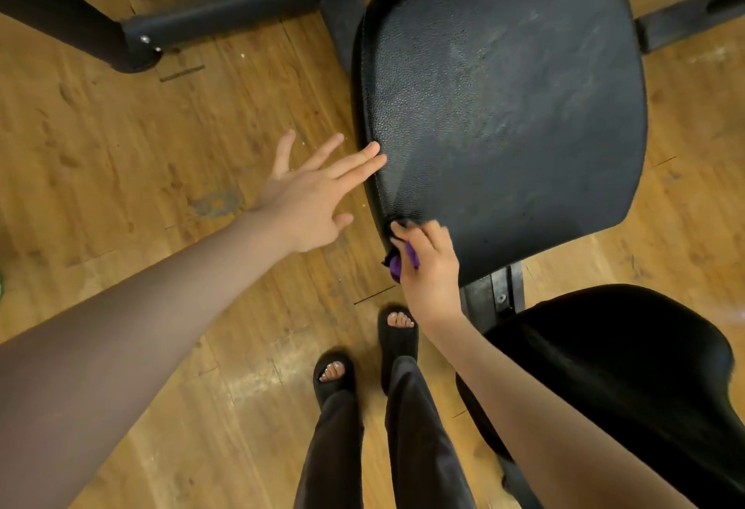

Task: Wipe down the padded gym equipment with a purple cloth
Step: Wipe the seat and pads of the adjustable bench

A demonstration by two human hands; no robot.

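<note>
At the far left a dark metal post (60, 12) slants down to the wooden floor (121, 153), joined by a bolted black crossbar (225, 12) that runs toward the centre of the machine's frame. Below it the person's bare left arm reaches in from the lower left corner, and the left hand (306, 202) is spread wide with its fingers straight; the two longest fingertips touch the left edge of the black padded seat (504, 105), while the palm and thumb hang over the floor beside it. Lower in the middle, two feet in black open-toed sandals (365, 355) stand on the boards under black trousers, just beside the pad's near corner. Right of the left hand, the right hand (427, 262) has its fingers curled round a bunched purple cloth (401, 262), which it presses against the near left corner of the padded seat; only a small fold of purple shows beneath the fingers, with a dark scrap at the edge of the pad beside it. The seat itself is a broad, rounded square of textured black vinyl with pale, dusty smears across its middle and upper part. Under its near edge a metal bracket (500, 294) is visible, and to the lower right a second black pad (612, 367) sits partly behind the right forearm. At the far right a black bar (693, 12) sticks out from behind the seat.
</note>
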